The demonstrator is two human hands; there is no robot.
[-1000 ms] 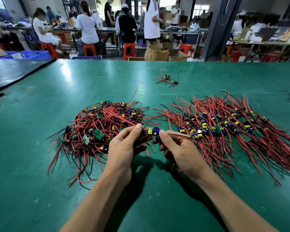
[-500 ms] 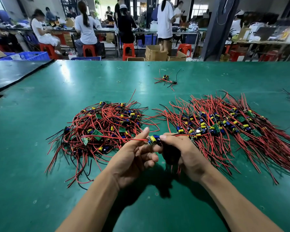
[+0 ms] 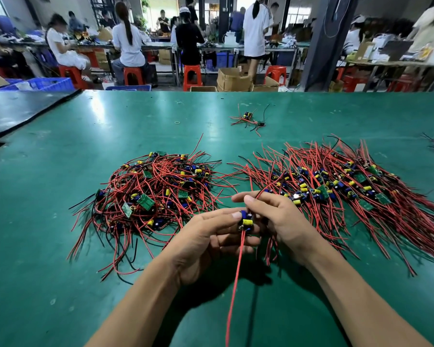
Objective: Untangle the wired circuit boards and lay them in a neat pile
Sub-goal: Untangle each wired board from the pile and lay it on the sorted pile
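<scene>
Head view. Green matting covers the worktop (image 3: 60, 221), which fills the lower three quarters of the view; a darker adjoining surface (image 3: 15, 108) sits at 10 o'clock. Beyond the far edge, several people sit or stand at benches among red stools (image 3: 192, 76), cardboard boxes (image 3: 233, 80) and blue crates (image 3: 45, 83).

Tangled pile (image 3: 156, 194): a knotted heap of small circuit boards with red and black wires lies left of centre, at roughly 10 o'clock from the hands, wires looping in all directions. Sorted pile (image 3: 348, 191): to the right, at about 2 o'clock from the hands, boards lie in a rough band with their red wires fanned outward to either side. The two piles are just beside each other, stray wire ends nearly meeting. A lone wired board (image 3: 248, 117) rests well apart at 12 o'clock, toward the far edge.

Left hand (image 3: 206, 244): palm turned inward, thumb and fingers closed on a single circuit board (image 3: 246, 221) carrying a yellow and a blue component, held above the worktop near the centre. Right hand (image 3: 278, 219): fingers curled close against the same board from the other side, forefinger and thumb pinching a red wire (image 3: 262, 194) rising from it toward 12 o'clock. A long red lead (image 3: 234, 284) hangs from the board toward 6 o'clock and runs out of view. Further short red wires droop beneath the right hand.
</scene>
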